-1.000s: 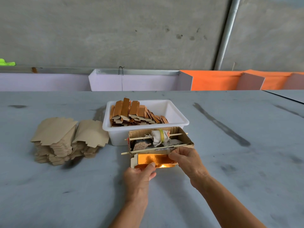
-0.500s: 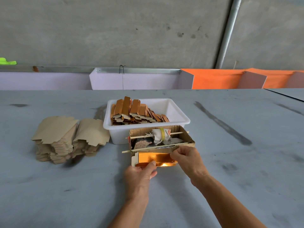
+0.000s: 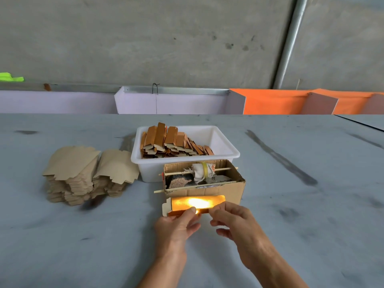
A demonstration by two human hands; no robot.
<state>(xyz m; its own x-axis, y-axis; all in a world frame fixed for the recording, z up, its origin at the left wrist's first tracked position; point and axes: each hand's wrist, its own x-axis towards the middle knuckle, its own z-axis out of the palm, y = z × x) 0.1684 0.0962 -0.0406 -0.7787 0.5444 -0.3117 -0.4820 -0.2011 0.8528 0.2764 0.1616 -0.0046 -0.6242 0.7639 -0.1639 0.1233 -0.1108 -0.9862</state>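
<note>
A small shiny gold-orange carton piece (image 3: 195,203) with a pale end flap lies flat in front of an open cardboard box (image 3: 216,191). My left hand (image 3: 176,226) pinches its near edge, thumb on top. From the right, my right hand (image 3: 234,221) pinches the same near edge with curled fingers. Inside the cardboard box, a cloth roll (image 3: 200,170) sits on a wooden stick, and a second stick crosses the box's front edge.
A white plastic tub (image 3: 225,151) holding several folded orange cartons stands behind the cardboard box. Two stacks of flat tan carton blanks (image 3: 83,173) lie at the left. The grey table has white and orange partitions (image 3: 270,101) along its far edge.
Both hands drew the gold carton piece back toward me, away from the box's front stick. My right hand dropped from the box edge to the piece's near edge.
</note>
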